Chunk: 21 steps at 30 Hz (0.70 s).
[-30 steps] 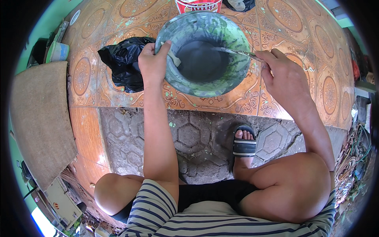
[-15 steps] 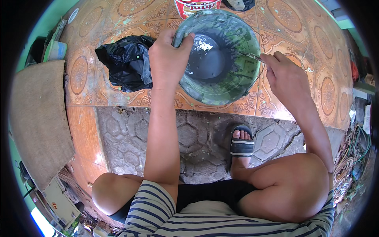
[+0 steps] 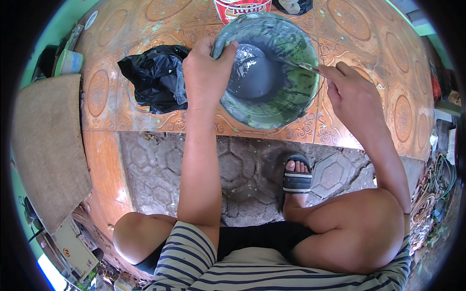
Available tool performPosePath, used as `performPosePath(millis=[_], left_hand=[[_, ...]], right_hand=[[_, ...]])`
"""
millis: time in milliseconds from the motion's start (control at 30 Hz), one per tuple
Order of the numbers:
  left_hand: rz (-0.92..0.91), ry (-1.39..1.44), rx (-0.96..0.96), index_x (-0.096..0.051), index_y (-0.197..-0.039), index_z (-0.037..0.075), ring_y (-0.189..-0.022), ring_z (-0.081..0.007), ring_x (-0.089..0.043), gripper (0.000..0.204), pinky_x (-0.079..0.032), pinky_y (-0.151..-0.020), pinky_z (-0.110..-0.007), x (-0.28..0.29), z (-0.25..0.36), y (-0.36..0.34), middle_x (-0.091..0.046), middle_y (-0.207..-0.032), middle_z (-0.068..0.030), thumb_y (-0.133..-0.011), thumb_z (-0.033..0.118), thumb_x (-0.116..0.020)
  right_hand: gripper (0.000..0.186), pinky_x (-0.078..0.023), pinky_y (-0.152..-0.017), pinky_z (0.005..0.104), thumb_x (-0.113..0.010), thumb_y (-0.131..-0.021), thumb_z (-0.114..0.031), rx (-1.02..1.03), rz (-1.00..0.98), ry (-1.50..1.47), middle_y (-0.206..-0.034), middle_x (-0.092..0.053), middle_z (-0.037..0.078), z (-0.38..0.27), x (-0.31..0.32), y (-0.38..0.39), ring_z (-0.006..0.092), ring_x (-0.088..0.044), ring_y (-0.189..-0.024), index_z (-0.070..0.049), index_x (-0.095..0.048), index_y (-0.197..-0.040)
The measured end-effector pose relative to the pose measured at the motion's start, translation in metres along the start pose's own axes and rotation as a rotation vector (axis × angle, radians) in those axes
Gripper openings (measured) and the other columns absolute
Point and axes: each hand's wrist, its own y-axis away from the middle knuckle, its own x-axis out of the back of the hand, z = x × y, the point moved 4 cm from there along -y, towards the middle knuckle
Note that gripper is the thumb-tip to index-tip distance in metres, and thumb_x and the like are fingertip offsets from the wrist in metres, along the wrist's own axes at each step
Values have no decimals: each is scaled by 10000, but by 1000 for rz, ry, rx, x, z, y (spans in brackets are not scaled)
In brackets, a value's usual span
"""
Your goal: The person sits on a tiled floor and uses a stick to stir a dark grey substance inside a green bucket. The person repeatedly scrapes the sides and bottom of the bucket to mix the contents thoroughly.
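A green bucket (image 3: pixel 296 99), smeared with grey, stands tilted on the orange tiles, its mouth toward me. Grey liquid (image 3: pixel 255 80) with a shiny patch of light lies inside it. My left hand (image 3: pixel 209 70) is closed over the bucket's left rim, thumb on the inside. At the right rim my right hand (image 3: pixel 347 89) grips a thin metal-looking tool (image 3: pixel 303 66), which slants into the bucket. The tool's far end reaches toward the grey liquid, and its exact kind cannot be made out. A crumpled black plastic bag (image 3: pixel 153 80) lies just left of my left hand.
Behind the bucket stands a red and white tub (image 3: pixel 241 8), beside another black bag (image 3: pixel 293 6). The patterned tile ledge (image 3: pixel 102 114) drops to grey paving (image 3: pixel 235 169) near my sandalled foot (image 3: pixel 297 177). A brown mat (image 3: pixel 48 140) lies at left; cables (image 3: pixel 439 179) at right.
The tool's end has shifted slightly inward and down toward the grey liquid, my right hand moving a little with it. My left hand stays on the rim.
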Motion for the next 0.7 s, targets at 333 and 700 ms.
performPosePath(millis=[333,700], left_hand=[[-6,-73,-17,-698,-927,-27,-631,-255,-663,354,-532,-658,-389,5,8,1,-699,-719,-171,-886,302,-824],[-6,-16,22,-675,-896,-34,-656,-235,-652,357,-527,-672,-383,5,-6,-3,-702,-748,-169,-889,295,-815]], right_hand=[[262,-586,-740,421,-646,-937,-61,-4,-11,99,-971,-685,87,10,-8,-3,295,-720,-875,-84,-728,-1185],[303,-586,-770,429,-642,-921,-45,-40,-5,-9,-998,-684,110,-1,6,2,314,-711,-914,-76,-730,-1210]])
